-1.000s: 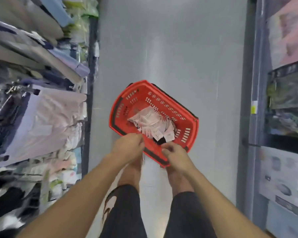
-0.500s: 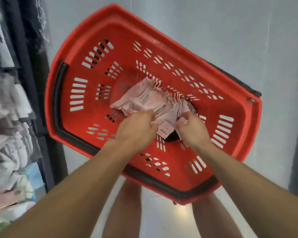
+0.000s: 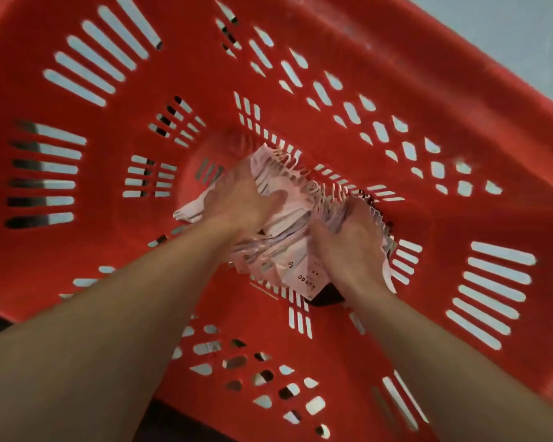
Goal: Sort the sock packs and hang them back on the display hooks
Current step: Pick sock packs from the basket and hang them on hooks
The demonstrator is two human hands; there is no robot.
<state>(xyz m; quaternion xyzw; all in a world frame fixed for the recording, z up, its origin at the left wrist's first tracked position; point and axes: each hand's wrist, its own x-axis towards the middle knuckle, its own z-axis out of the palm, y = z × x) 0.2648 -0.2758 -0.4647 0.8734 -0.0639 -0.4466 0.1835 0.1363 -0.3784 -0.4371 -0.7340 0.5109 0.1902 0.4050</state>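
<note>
1. Red plastic basket [image 3: 380, 74] fills the view; its slotted floor carries 1 heap of sock packs [image 3: 288, 199], pale pink with white card headers, lying at the centre of the basket.
2. Left hand [image 3: 240, 199] is closed over the left side of the heap, thumb pressed onto the top pack.
3. Right hand [image 3: 348, 237] is closed over the right side, fingers curled into the fanned packs. Both hands have hold of the same heap.
4. Step in hand, as judged: gather the heap and lift it clear of the basket.
5. Squeeze the 2 sides toward each other so that the fanned packs close into 1 block before lifting.
6. Keep the small plastic hangers [image 3: 304, 173] along the far edge pointing one way; these probably snag in the floor slots, so lift straight up.
7. Check the dark item [image 3: 326, 296] under the right wrist; it cannot be identified and may need separate sorting.
8. No display hooks are in view.
</note>
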